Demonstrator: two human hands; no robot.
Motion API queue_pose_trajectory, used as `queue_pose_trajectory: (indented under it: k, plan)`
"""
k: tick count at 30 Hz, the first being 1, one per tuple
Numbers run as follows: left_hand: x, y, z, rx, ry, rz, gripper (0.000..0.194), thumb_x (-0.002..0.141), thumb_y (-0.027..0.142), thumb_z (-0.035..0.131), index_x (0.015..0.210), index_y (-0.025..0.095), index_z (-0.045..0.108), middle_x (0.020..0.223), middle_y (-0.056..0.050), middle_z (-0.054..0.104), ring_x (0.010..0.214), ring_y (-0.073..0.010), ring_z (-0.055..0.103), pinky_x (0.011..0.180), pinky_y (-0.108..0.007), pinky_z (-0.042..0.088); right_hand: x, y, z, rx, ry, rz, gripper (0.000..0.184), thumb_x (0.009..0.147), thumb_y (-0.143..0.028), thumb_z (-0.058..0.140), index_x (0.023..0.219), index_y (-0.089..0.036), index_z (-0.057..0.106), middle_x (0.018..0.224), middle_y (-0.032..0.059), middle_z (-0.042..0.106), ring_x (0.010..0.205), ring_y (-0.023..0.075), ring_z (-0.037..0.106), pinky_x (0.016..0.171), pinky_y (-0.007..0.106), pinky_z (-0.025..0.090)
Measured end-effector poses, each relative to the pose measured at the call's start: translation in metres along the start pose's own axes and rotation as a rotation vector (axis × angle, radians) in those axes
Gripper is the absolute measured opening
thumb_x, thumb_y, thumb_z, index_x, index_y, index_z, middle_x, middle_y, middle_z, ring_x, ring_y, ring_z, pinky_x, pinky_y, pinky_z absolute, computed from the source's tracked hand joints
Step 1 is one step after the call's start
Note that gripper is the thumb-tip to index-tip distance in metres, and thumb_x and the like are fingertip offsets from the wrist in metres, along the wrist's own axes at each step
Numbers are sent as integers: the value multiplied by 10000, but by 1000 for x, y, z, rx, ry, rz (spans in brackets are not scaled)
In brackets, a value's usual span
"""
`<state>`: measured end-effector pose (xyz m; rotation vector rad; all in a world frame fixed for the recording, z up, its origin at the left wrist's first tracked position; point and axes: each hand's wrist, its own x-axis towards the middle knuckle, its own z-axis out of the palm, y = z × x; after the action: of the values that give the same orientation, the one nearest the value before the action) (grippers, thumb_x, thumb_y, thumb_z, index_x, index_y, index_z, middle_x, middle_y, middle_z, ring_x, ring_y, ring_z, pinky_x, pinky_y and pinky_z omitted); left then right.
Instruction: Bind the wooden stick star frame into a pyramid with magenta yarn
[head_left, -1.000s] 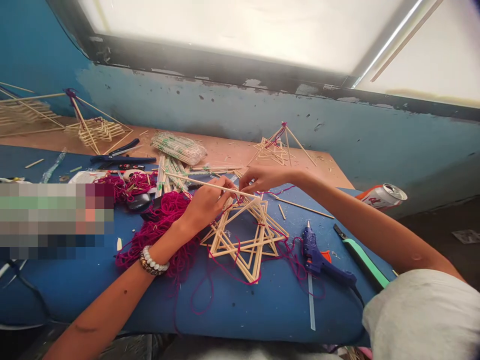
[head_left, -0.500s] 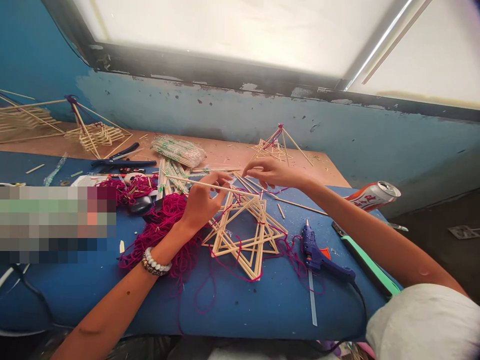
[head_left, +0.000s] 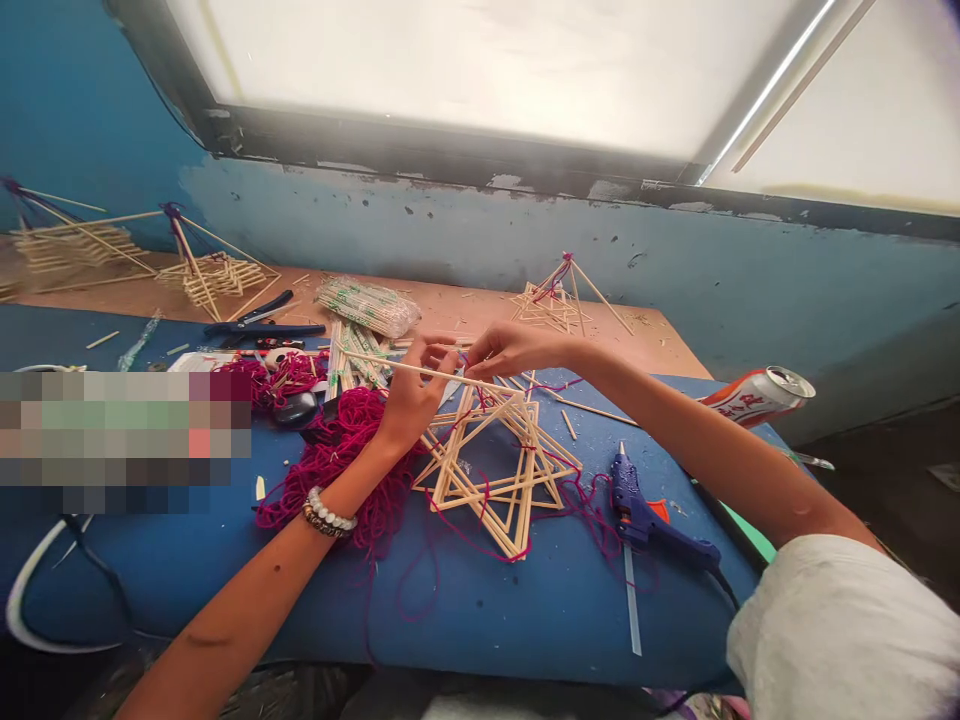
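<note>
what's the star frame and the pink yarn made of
The star frame looks like thin unpainted wood or bamboo, pale and matte, like the long stick in the left hand. The magenta yarn looks like soft twisted fibre, dull and loosely heaped; its exact fibre can't be told.

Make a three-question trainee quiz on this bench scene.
1. Which hand wears the white-beaded bracelet?
2. True or false: the blue glue gun lies to the right of the wooden star frame.
3. What does the left hand hold? A) a long wooden stick B) a drink can C) the glue gun

Key: 1 left; 2 true; 3 A
</note>
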<state>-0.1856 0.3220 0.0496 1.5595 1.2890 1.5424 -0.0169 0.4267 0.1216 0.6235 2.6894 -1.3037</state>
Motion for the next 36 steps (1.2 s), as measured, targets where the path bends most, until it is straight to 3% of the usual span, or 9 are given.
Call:
queue_pose_trajectory:
  k: [4,7,11,16,20,26,31,36]
  plan:
    - [-2,-6,4,-134,-169,-145,507,862,455,692,1255,182,524,1016,-85,755,890,-197,730,668,-252,533,-5,3,3,75,191,-35,423,899,-559,612,843,-142,654,636,-41,483,569,65,362,531,254,233]
    - [-3,-7,4,-113,-238,-191,510,815,455,743,1221,180,605,957,-87,782,882,-234,746,692,-291,561,-11,4,7,74,304,-21,440,890,-580,617,824,-145,645,639,-37,476,579,69,367,537,257,244]
    - [-2,-6,-1,-44,-183,-183,448,800,420,757,1158,159,691,874,-81,791,871,-240,749,733,-309,564,-20,15,13,171,336,66,441,899,-585,595,956,-150,631,694,-29,529,543,61,372,510,246,259]
    - [-1,-6,-4,36,-195,-145,329,797,425,754,1008,173,759,997,-95,786,897,-233,739,786,-337,577,-28,38,18,-100,306,194,474,859,-596,616,773,-132,666,659,-9,539,606,81,415,557,243,294]
    - [-2,-7,-3,-17,-246,-182,393,771,358,769,1112,168,730,1011,-97,783,881,-220,739,757,-326,585,-27,37,20,-155,263,281,482,822,-597,634,807,-127,737,687,19,600,627,96,440,561,253,290]
    - [-1,-3,-8,11,-337,-274,410,754,381,773,1077,132,736,1027,-115,778,856,-219,732,728,-315,573,-21,27,21,-47,273,278,252,792,-361,656,792,-118,726,673,11,594,613,91,451,551,243,312]
    - [0,-9,-10,11,-314,-334,503,742,401,790,1142,108,710,975,-118,780,844,-214,725,725,-295,551,-20,27,25,50,435,232,188,847,-287,580,725,-146,597,650,-13,525,576,78,415,520,236,306]
    - [1,-14,-12,75,-393,-362,566,753,391,777,1237,111,685,930,-110,780,728,-188,691,589,-258,489,-17,16,29,238,563,140,183,910,-302,541,797,-158,549,655,-24,541,515,58,388,472,219,293]
